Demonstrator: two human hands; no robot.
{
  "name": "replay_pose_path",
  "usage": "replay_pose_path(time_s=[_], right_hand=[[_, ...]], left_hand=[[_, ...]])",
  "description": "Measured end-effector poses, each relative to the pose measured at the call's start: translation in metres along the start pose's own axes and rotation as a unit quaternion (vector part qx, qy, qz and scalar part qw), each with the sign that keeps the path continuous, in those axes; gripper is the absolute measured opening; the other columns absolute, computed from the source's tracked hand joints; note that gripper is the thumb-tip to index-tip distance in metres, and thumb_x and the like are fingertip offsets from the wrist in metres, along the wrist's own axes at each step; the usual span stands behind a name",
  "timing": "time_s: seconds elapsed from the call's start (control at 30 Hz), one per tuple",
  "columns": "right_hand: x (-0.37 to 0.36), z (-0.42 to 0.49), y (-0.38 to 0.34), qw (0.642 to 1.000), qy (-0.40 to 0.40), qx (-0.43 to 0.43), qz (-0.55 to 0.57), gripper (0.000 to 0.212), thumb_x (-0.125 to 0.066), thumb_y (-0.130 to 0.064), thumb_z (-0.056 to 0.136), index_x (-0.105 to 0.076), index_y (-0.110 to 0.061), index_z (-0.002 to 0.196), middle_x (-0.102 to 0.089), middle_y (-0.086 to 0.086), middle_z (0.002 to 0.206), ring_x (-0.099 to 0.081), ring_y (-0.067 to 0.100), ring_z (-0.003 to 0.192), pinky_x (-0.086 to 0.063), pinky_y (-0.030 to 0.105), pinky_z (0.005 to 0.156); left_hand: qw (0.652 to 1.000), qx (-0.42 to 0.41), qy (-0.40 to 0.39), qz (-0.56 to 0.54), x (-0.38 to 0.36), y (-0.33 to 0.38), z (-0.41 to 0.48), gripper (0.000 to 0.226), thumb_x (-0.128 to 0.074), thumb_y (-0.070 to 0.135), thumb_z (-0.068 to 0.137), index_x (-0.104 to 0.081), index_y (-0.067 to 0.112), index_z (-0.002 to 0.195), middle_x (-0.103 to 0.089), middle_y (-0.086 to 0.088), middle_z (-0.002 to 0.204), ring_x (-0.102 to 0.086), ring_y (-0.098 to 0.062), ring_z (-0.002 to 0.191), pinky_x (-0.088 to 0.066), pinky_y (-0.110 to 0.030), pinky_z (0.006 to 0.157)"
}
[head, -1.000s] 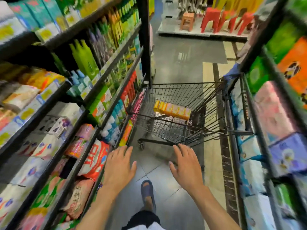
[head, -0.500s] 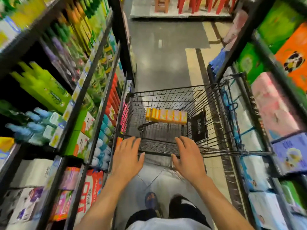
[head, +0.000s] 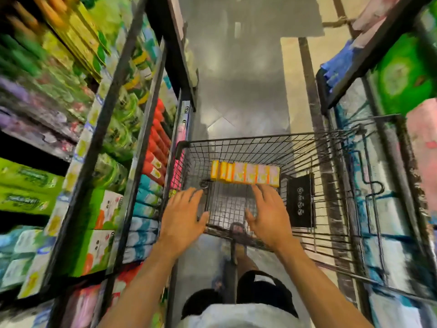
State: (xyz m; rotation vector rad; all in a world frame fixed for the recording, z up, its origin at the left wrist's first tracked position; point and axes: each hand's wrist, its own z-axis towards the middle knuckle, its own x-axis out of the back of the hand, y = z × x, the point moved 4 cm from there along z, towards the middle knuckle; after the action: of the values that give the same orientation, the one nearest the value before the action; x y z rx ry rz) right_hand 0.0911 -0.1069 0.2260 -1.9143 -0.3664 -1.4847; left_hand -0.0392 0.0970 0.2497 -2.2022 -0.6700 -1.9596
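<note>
Between the stocked shelves (head: pixel 106 114) of a shop aisle, the black wire cart (head: pixel 248 138) stands on the grey floor (head: pixel 236 79) just ahead of the person, and a row of yellow and pink packs (head: pixel 246 174) lies across its bottom. The left hand (head: pixel 182 216) and the right hand (head: pixel 269 216) are over the cart's near end, each flat with fingers straight and spread, holding nothing; whether the palms touch the near rim cannot be told. A black placard (head: pixel 300 200) sits against the cart's right wall, just beside the right hand.

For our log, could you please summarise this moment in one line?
left hand open; right hand open; both at cart rim; yellow pack inside
</note>
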Motion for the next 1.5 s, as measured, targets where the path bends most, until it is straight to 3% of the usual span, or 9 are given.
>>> replay_pose_path(time_s=[0.3, 0.53, 0.7, 0.83, 0.93, 1.07, 1.2, 1.37, 1.5], right_hand=[[-0.06, 0.117, 0.025, 0.995, -0.098, -0.001, 0.012, 0.069, -0.07, -0.037, 0.095, -0.043, -0.01, 0.152, -0.049, 0.018, 0.151, -0.044, 0.042, 0.14, -0.037, 0.053, 0.117], [-0.147, 0.188, 0.043, 0.986, -0.165, -0.003, 0.014, 0.075, -0.066, -0.039, 0.096, -0.033, -0.012, 0.158, -0.038, 0.015, 0.16, -0.033, 0.038, 0.149, -0.032, 0.053, 0.123], [-0.21, 0.23, 0.055, 0.985, -0.172, -0.018, 0.024, 0.071, -0.064, -0.041, 0.096, -0.034, -0.013, 0.154, -0.041, 0.014, 0.154, -0.038, 0.037, 0.143, -0.037, 0.052, 0.119], [-0.266, 0.256, 0.068, 0.977, -0.209, -0.027, 0.027, 0.078, -0.065, -0.041, 0.097, -0.029, -0.012, 0.16, -0.034, 0.017, 0.162, -0.03, 0.039, 0.15, -0.03, 0.053, 0.124], [-0.296, 0.273, 0.074, 0.983, -0.177, -0.014, 0.037, 0.083, -0.074, -0.034, 0.092, -0.035, -0.003, 0.157, -0.038, 0.024, 0.159, -0.036, 0.043, 0.146, -0.033, 0.054, 0.121], [-0.325, 0.301, 0.083, 0.989, -0.138, -0.008, 0.057, 0.093, -0.081, -0.034, 0.083, -0.034, -0.003, 0.158, -0.038, 0.024, 0.159, -0.034, 0.042, 0.147, -0.031, 0.052, 0.123], [-0.343, 0.326, 0.086, 0.992, -0.116, -0.004, 0.048, 0.103, -0.083, -0.042, 0.076, -0.033, -0.006, 0.158, -0.039, 0.02, 0.158, -0.034, 0.038, 0.145, -0.028, 0.052, 0.124], [-0.351, 0.33, 0.085, 0.993, -0.11, 0.002, 0.044, 0.118, -0.09, -0.044, 0.07, -0.023, -0.01, 0.161, -0.032, 0.017, 0.161, -0.024, 0.034, 0.151, -0.012, 0.051, 0.129], [-0.349, 0.335, 0.084, 0.995, -0.092, 0.002, 0.041, 0.107, -0.088, -0.035, 0.069, -0.031, -0.008, 0.155, -0.038, 0.018, 0.151, -0.029, 0.035, 0.143, -0.013, 0.052, 0.127]], left_hand=[[0.995, 0.027, -0.098, -0.005, -0.042, -0.031, 0.116, 0.065, -0.068, 0.042, 0.09, -0.049, 0.012, 0.145, -0.052, -0.012, 0.146, -0.052, -0.034, 0.13, -0.047, -0.048, 0.106], [0.985, 0.022, -0.169, 0.004, -0.128, -0.075, 0.186, 0.069, -0.056, 0.048, 0.095, -0.039, 0.014, 0.153, -0.044, -0.008, 0.155, -0.041, -0.03, 0.141, -0.037, -0.047, 0.116], [0.98, 0.001, -0.198, -0.015, -0.195, -0.096, 0.235, 0.072, -0.061, 0.044, 0.094, -0.037, 0.012, 0.154, -0.043, -0.01, 0.155, -0.041, -0.032, 0.141, -0.033, -0.045, 0.118], [0.975, 0.002, -0.221, -0.037, -0.25, -0.109, 0.269, 0.08, -0.063, 0.046, 0.094, -0.026, 0.018, 0.159, -0.029, -0.009, 0.165, -0.032, -0.033, 0.149, -0.029, -0.045, 0.121], [0.973, 0.012, -0.216, -0.079, -0.281, -0.117, 0.293, 0.085, -0.066, 0.043, 0.093, -0.019, 0.022, 0.162, -0.014, -0.001, 0.17, -0.022, -0.029, 0.154, -0.026, -0.045, 0.122], [0.976, -0.029, -0.191, -0.099, -0.313, -0.125, 0.322, 0.098, -0.077, 0.035, 0.084, -0.019, 0.019, 0.161, -0.014, -0.003, 0.169, -0.026, -0.033, 0.151, -0.031, -0.049, 0.121], [0.972, -0.06, -0.212, -0.085, -0.34, -0.128, 0.341, 0.111, -0.083, 0.026, 0.077, -0.013, 0.017, 0.163, -0.01, -0.005, 0.17, -0.021, -0.032, 0.153, -0.024, -0.045, 0.123], [0.977, -0.071, -0.178, -0.091, -0.344, -0.132, 0.354, 0.112, -0.081, 0.014, 0.071, -0.014, 0.018, 0.161, -0.017, -0.004, 0.16, -0.029, -0.028, 0.143, -0.028, -0.041, 0.121], [0.976, -0.098, -0.172, -0.086, -0.34, -0.13, 0.362, 0.105, -0.083, 0.025, 0.07, -0.023, 0.015, 0.155, -0.027, -0.007, 0.149, -0.033, -0.026, 0.135, -0.032, -0.038, 0.117]])
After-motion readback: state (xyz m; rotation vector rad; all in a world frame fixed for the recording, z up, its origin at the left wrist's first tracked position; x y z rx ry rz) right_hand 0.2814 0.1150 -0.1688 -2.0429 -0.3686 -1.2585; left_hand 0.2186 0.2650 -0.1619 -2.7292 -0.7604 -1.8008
